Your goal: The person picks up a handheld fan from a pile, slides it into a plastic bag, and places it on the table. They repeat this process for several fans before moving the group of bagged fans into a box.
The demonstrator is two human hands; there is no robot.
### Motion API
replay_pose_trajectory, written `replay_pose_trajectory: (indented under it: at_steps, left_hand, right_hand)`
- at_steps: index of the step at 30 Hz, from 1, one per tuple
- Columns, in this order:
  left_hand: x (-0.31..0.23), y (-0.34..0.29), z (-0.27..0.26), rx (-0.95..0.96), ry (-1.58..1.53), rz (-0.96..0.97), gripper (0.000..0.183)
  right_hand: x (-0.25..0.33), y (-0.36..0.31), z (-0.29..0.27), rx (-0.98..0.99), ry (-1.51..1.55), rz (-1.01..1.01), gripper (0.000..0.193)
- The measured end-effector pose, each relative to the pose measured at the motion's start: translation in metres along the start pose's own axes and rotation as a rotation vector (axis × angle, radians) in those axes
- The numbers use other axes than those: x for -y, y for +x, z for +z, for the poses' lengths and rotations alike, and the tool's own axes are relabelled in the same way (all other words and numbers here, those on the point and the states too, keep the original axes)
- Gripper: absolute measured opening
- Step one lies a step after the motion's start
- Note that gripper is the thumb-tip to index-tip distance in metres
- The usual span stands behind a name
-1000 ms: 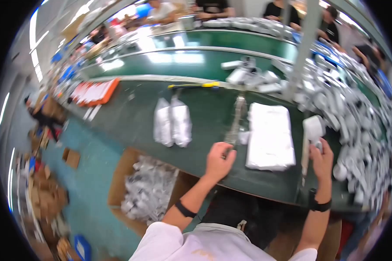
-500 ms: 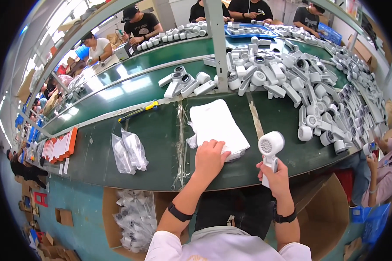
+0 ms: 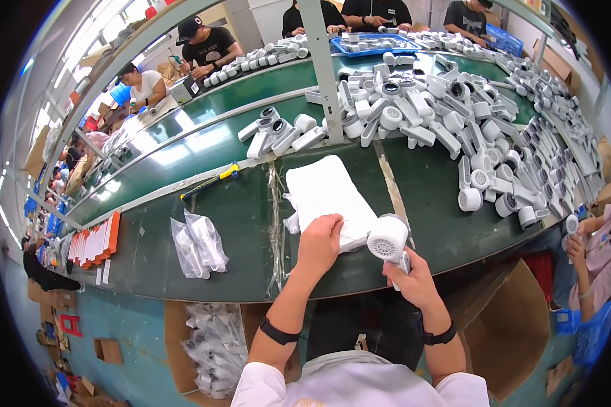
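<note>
My right hand is wrapped around the handle of a white handheld fan, its round grilled head pointing up and left. The fan is held just over the right lower corner of a stack of thin white sheets or bags. At the lower edge of that stack is my left hand, thumb and fingers pinched together. Whatever is between those fingertips, if anything, is too small to make out. Left of the stack lie two clear plastic bags with white items inside.
A big heap of white fans covers the right and far bench. A yellow-and-black hammer and orange-and-white cards lie left. Below stand a carton of bagged fans and another carton. Co-workers sit across and at right.
My right hand has brought the fan left and toward the stack, tilting its head. My left hand has gone from fingers spread on the stack to a pinch at its lower edge.
</note>
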State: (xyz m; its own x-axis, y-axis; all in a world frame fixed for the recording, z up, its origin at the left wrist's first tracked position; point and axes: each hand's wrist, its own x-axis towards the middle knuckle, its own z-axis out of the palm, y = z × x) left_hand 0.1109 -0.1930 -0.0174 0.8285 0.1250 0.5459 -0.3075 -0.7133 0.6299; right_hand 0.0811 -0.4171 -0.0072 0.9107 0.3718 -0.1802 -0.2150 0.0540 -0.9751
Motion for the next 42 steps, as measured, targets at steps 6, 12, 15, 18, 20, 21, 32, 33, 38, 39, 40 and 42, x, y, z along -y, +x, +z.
replay_pose_trajectory:
  at_steps: [6,12,15,18,20,21,32,33,38,39,40,42]
  left_hand:
    - [-0.019,0.009,-0.002,0.111,-0.288,-0.309,0.015]
    - [-0.026,0.017,-0.021,0.106,-0.305,-0.259,0.014]
    - [-0.023,0.017,-0.028,0.163,-0.391,-0.292,0.014]
    - [-0.019,0.016,-0.04,0.195,-0.388,-0.319,0.014]
    - [-0.016,0.013,-0.047,0.24,-0.414,-0.352,0.016]
    - [-0.014,0.013,-0.048,0.234,-0.412,-0.35,0.016]
    - [-0.003,0.013,-0.067,0.288,-0.529,-0.369,0.016]
    - [-0.003,0.014,-0.067,0.287,-0.529,-0.366,0.016]
    - [-0.003,0.014,-0.068,0.275,-0.643,-0.41,0.015]
    - [-0.004,0.014,-0.068,0.276,-0.645,-0.408,0.015]
    - [-0.005,0.013,-0.068,0.226,-0.657,-0.412,0.014]
    - [-0.004,0.012,-0.068,0.177,-0.67,-0.417,0.014]
  right_hand:
    - [0.008,-0.002,-0.005,0.127,-0.004,0.068,0.054]
    - [0.029,0.012,-0.009,0.368,-0.458,0.046,0.091]
    - [0.051,0.027,-0.005,0.407,-0.592,0.021,0.103]
    - [0.07,0.037,-0.001,0.455,-0.658,0.144,0.101]
    - [0.071,0.044,-0.001,0.457,-0.624,0.173,0.099]
    - [0.07,0.049,-0.001,0.453,-0.587,0.207,0.098]
    - [0.066,0.079,0.002,0.615,-0.531,0.166,0.082]
    - [0.066,0.08,0.002,0.646,-0.474,0.146,0.078]
    - [0.065,0.075,0.006,0.604,-0.497,0.145,0.073]
    - [0.063,0.074,0.005,0.585,-0.524,0.131,0.073]
    - [0.062,0.073,0.005,0.584,-0.524,0.13,0.073]
    - [0.06,0.073,0.002,0.583,-0.505,0.163,0.076]
